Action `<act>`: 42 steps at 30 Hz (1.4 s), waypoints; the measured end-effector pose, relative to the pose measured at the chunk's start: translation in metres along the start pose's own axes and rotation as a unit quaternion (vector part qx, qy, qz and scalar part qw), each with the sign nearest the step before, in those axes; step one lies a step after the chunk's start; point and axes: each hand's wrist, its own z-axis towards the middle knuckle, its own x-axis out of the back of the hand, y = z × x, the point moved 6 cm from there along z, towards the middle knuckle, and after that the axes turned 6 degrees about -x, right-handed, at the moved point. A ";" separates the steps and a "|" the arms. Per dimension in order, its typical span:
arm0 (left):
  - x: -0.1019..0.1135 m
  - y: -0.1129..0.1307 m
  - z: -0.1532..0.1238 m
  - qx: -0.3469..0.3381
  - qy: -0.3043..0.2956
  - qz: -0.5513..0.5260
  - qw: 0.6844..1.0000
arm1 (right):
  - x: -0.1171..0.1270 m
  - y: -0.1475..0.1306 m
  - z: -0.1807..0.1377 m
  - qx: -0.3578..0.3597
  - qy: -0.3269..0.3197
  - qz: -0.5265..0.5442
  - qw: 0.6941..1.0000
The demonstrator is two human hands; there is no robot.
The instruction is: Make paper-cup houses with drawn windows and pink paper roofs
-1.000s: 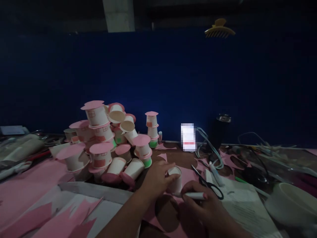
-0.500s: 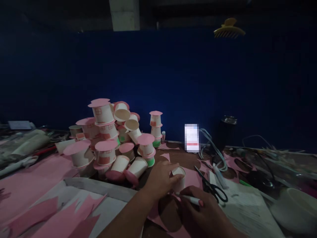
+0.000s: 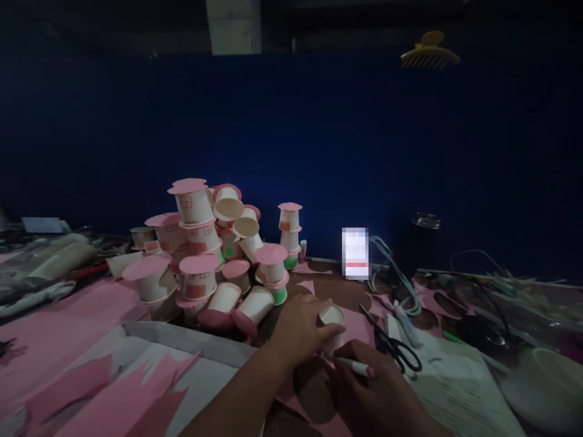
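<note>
The white paper cup sits between the two hands, one round end facing up. The left hand is curled around its side; the right hand pinches a marker — its tip seems to meet the cup's lower wall, though dim light hides the contact. Light strokes against a steady cup (thin walls may dent) should serve best. Scissors lie just beside — finished-looking cup stacks stand off left.
</note>
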 end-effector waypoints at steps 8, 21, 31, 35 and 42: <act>0.000 0.002 0.000 0.024 -0.012 -0.019 0.999 | 0.003 0.007 0.002 -0.002 0.017 -0.015 1.000; 0.000 0.002 0.000 0.038 -0.023 -0.018 0.999 | 0.019 0.015 0.012 -0.039 0.050 0.000 0.998; -0.001 0.000 0.001 0.041 -0.025 -0.032 0.998 | 0.025 0.033 0.017 -0.090 0.078 -0.014 0.993; -0.002 0.000 0.000 0.039 -0.021 -0.031 0.999 | 0.027 0.033 0.018 -0.089 0.089 -0.031 0.992; -0.003 -0.002 0.001 0.036 -0.021 -0.028 0.999 | 0.038 0.040 0.022 -0.110 0.118 -0.054 0.985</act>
